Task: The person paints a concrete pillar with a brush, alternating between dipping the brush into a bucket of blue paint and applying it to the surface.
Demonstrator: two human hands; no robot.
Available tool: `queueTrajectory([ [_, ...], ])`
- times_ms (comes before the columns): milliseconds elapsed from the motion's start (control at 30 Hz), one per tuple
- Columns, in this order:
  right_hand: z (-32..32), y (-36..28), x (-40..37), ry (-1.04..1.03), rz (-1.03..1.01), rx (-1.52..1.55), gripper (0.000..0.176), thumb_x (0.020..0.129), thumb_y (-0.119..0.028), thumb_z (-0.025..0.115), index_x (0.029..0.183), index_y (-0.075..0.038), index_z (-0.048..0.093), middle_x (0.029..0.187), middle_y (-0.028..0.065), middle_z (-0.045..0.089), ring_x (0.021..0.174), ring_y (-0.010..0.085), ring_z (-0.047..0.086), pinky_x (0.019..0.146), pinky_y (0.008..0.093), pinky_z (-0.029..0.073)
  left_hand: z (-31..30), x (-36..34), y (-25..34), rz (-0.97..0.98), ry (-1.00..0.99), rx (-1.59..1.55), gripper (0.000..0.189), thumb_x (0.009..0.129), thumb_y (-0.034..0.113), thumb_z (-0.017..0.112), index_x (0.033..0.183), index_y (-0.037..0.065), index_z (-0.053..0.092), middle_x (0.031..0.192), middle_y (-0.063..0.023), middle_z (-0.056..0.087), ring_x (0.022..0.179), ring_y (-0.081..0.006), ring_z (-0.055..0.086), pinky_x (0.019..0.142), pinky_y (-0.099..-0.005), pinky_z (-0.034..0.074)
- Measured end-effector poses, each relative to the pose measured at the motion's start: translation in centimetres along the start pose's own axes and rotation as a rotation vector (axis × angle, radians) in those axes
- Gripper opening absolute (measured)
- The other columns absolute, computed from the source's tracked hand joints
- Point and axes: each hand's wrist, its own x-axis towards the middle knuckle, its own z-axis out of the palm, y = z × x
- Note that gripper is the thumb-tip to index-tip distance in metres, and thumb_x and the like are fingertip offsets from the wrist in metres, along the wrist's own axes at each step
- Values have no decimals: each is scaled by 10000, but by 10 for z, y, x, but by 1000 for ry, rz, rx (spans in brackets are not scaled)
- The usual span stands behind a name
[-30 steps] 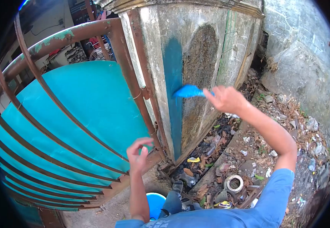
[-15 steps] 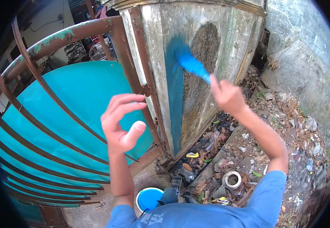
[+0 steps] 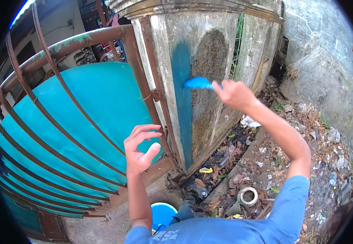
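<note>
My right hand (image 3: 236, 96) is closed around the handle of a blue, paint-covered paintbrush (image 3: 201, 83). The brush points left, its tip at a wet teal-blue strip (image 3: 181, 65) on the weathered concrete pillar (image 3: 184, 25). Beside that strip is a rough, dark oval panel (image 3: 211, 53), partly behind the brush and hand. My left hand (image 3: 142, 151) is raised in front of the gate, fingers curled loosely and apart, holding nothing. Below, a bucket (image 3: 164, 203) of blue paint stands on the ground, partly hidden by my body.
To the left stands a rusty brown metal gate (image 3: 103, 35) with curved bars and a turquoise sheet (image 3: 103, 93). Litter and dry leaves cover the ground at right, with a tape-like ring (image 3: 242, 197) among them. A grey wall (image 3: 327, 81) rises behind.
My right hand and the paintbrush have moved down along the strip, and the brush is now nearly level. My left hand has shifted down and right. The camera view has tilted slightly.
</note>
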Motion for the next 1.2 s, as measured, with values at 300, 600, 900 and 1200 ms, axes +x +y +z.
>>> queueTrajectory([
  [300, -68, 60, 41, 476, 341, -115, 329, 819, -90, 549, 1131, 15, 561, 655, 52, 523, 547, 174, 583, 408, 296, 476, -12, 12, -9, 27, 18, -76, 363, 820, 361, 638, 874, 4, 674, 994, -164, 663, 853, -222, 593, 661, -307, 454],
  [600, -26, -22, 20, 171, 163, -64, 381, 756, -103, 550, 1083, 93, 549, 647, 73, 529, 541, 181, 581, 423, 275, 482, -2, 1, -30, -15, 13, -218, 367, 833, 369, 630, 879, 8, 678, 1002, -164, 663, 842, -203, 599, 649, -299, 455],
  [900, -42, -1, 8, -124, -121, 78, 318, 781, -108, 537, 1074, 16, 552, 658, 73, 551, 560, 199, 604, 441, 324, 477, 2, -8, -43, -78, -29, -320, 249, 809, 244, 675, 889, 8, 683, 1012, -144, 665, 871, -203, 605, 674, -286, 475],
  [1200, -100, 88, 75, 337, 98, -203, 226, 855, -112, 547, 1065, -38, 585, 621, 63, 544, 516, 185, 593, 407, 291, 470, -5, -20, -56, -118, 19, -329, 280, 823, 279, 668, 888, 7, 684, 1015, -146, 666, 885, -209, 607, 668, -286, 465],
])
